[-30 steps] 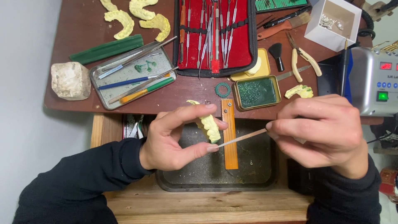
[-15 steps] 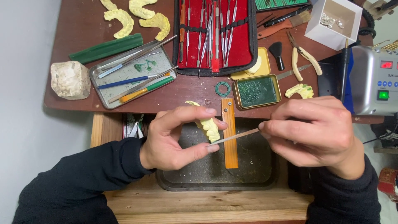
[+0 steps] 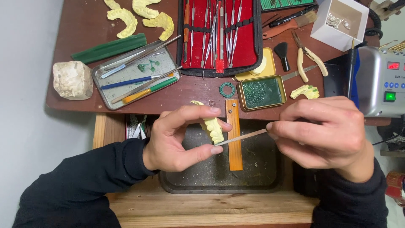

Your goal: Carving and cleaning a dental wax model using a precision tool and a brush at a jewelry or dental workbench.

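Yellow dental cast sits at frame centre, pinched in the left hand between forefinger on top and thumb below, over a dark tray. Right hand, at 3 o'clock of the cast, fingers closed on a thin metal tool; the tool's tip meets the cast's lower end by the left thumb. An orange wooden peg runs just behind the cast, jutting from the desk edge over the tray.

At 12 o'clock: red instrument case laid open, tools in a row. At 1 o'clock: green-filled tin, small green ring beside it. At 10 o'clock: metal tray with pens and blades, white stone block further left. More yellow casts at 11 o'clock. Grey machine at 2 o'clock.
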